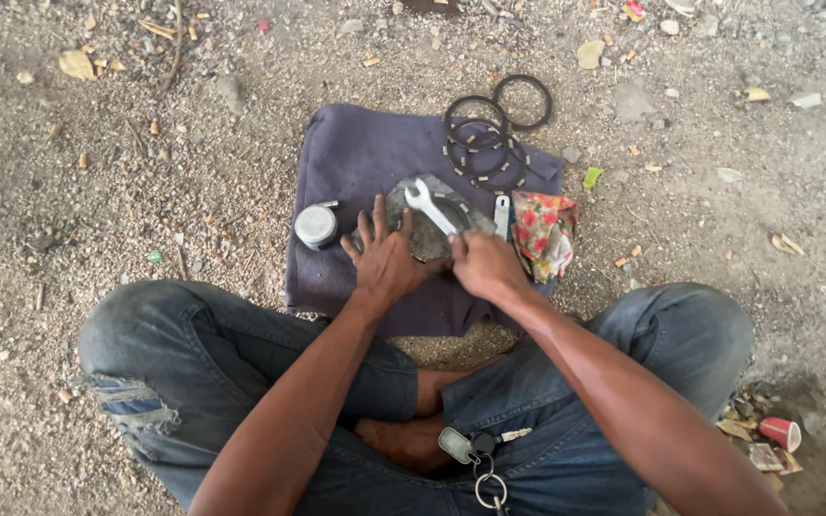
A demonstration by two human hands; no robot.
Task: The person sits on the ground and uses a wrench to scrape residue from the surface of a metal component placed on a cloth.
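we sit cross-legged over a purple cloth (356, 158) on the ground. our left hand (386, 256) lies open, fingers spread, pressing a round metal part (429, 241) down; our right hand (486, 265) grips an open-ended wrench (429, 205) laid across it. we judge a fastener is being turned; next calls for steady downward pressure.

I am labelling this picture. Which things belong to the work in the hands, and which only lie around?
In the work:
left hand on the grey metal part
right hand holding the open-end spanner

Lying around:
piston
black rings
flowered rag
purple cloth
keys
red cup
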